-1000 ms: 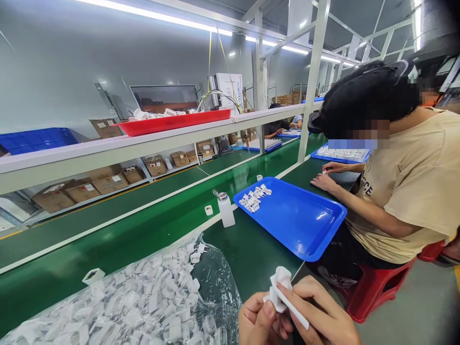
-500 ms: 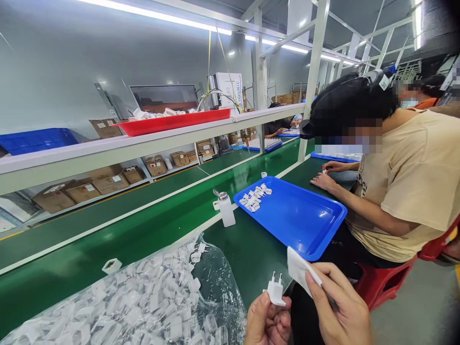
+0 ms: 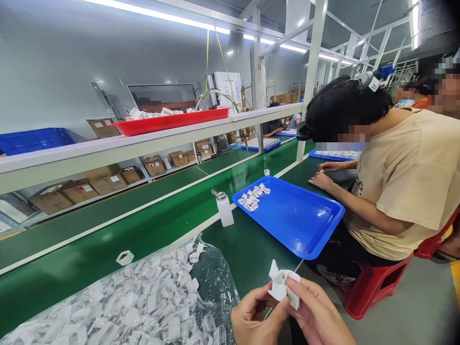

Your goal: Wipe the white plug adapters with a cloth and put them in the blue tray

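Note:
My left hand [image 3: 257,314] is closed, pinching a white two-pin plug housing [image 3: 277,290] between thumb and fingers. My right hand [image 3: 318,309] holds a folded white cloth [image 3: 293,298] against that housing, its thumb pressing near the pins. The cloth partly wraps the plug, so most of the pins are hidden. Below and left of my hands lies a clear plastic bag [image 3: 219,268], spread under a large heap of white plug housings [image 3: 143,297]. A blue tray [image 3: 287,215] beyond my hands has a small group of the same housings [image 3: 253,196] at its left end.
A white pump bottle [image 3: 225,211] stands left of the tray. Single housings [image 3: 125,258] ride on the green conveyor belt [image 3: 172,201]. A red tray [image 3: 172,122] sits on the shelf above. To the right, a co-worker [image 3: 406,167] sits on a red stool [image 3: 377,287].
My hands have come together, bringing the cloth onto the plug, which has tipped from upright. One housing on the belt has shifted right.

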The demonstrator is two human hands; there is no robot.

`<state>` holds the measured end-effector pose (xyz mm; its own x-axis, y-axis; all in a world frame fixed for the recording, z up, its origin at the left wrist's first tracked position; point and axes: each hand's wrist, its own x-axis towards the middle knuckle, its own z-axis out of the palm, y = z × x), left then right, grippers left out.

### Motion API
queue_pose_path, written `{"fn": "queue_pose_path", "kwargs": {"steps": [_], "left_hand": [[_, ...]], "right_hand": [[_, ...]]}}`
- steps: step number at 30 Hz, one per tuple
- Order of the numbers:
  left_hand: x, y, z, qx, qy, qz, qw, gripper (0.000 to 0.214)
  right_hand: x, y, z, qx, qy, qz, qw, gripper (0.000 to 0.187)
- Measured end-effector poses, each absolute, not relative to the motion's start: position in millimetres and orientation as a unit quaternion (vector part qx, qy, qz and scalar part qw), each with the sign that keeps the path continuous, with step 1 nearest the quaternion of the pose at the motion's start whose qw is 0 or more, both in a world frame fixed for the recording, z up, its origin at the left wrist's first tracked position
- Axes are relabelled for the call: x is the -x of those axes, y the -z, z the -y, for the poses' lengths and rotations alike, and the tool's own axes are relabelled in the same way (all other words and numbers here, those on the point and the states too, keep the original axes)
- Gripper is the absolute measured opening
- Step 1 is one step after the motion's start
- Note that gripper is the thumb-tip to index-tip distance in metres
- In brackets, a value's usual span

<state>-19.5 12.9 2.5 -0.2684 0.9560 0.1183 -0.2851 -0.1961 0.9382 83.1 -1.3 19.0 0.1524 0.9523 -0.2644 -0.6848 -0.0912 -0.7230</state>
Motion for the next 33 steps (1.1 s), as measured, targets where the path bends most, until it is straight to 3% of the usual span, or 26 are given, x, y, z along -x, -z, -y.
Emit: {"fn": "queue_pose_path", "kwargs": {"steps": [5, 9, 12, 15, 20, 25, 30, 33], "left_hand": [[25.2, 8.9, -17.4, -0.570, -0.681, -0.405, 0.216, 0.027], [35.0, 8.7, -24.0, -0.658, -0.664, -0.350, 0.062, 0.037], [43.4, 9.9, -28.0, -0.707, -0.627, -0.323, -0.055, 0.044], [50.0, 11.6, -31.4, -0.751, -0.575, -0.293, -0.138, 0.041], [54.8, 9.2, -33.2, -0.764, -0.556, -0.282, -0.163, 0.024], [55.8, 2.8, -30.9, -0.760, -0.568, -0.280, -0.143, 0.030], [55.7, -6.7, -29.6, -0.743, -0.585, -0.275, -0.173, 0.025], [51.4, -9.3, -24.8, -0.690, -0.651, -0.311, -0.057, 0.026]], "right_hand": [[-95.1, -36.5, -2.0, 0.343, -0.698, 0.102, 0.620, 0.033], [-110.2, -37.7, 2.3, 0.454, -0.484, 0.343, 0.665, 0.024], [-113.4, -29.3, 8.0, 0.471, -0.313, 0.613, 0.552, 0.028], [-105.6, -23.3, 11.2, 0.450, -0.212, 0.698, 0.515, 0.041], [-95.2, -23.0, 11.4, 0.464, -0.124, 0.704, 0.524, 0.041], [-103.0, -26.2, 11.2, 0.434, -0.071, 0.723, 0.533, 0.049], [-110.1, -31.9, 6.5, 0.384, -0.022, 0.793, 0.473, 0.053], [-114.6, -33.9, 5.0, 0.412, -0.083, 0.756, 0.501, 0.046]]}}
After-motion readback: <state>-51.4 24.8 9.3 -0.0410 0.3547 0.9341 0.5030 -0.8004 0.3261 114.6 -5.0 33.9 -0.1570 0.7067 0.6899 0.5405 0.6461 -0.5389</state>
